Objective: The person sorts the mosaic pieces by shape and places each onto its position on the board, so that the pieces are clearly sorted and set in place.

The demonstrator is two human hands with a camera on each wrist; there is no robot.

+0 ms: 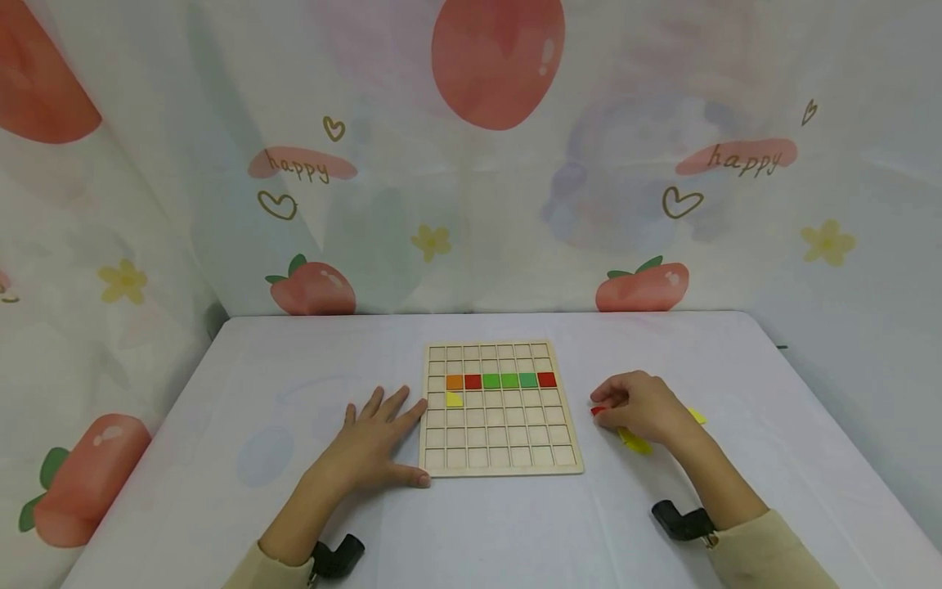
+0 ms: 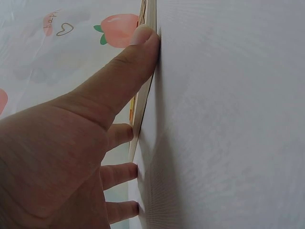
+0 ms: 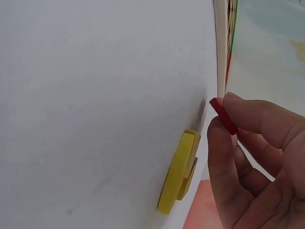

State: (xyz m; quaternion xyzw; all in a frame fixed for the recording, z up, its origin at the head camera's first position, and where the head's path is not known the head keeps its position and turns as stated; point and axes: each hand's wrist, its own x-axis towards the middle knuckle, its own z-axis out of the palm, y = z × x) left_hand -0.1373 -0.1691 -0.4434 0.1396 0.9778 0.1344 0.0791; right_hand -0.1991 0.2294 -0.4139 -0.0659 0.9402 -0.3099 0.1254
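A wooden grid board [image 1: 504,472] lies on the table. Across one of its rows runs a line of square tiles: orange [image 1: 455,382], red [image 1: 473,382], several green ones [image 1: 510,381] and another red at the right end. Below the orange tile sits a yellow piece [image 1: 453,399] with a rounded corner. My left hand [image 1: 364,452] rests with spread fingers, thumb and index fingertip touching the board's left edge. Between thumb and fingertip my right hand [image 1: 642,406] pinches a small red tile [image 3: 224,117], held above the table right of the board.
Yellow pieces [image 3: 175,174] lie partly stacked beneath my right hand, one more yellow piece [image 1: 697,415] showing behind the wrist. White cloth covers the table [image 1: 515,532]. A printed curtain [image 1: 471,188] hangs behind the far table edge and along the left.
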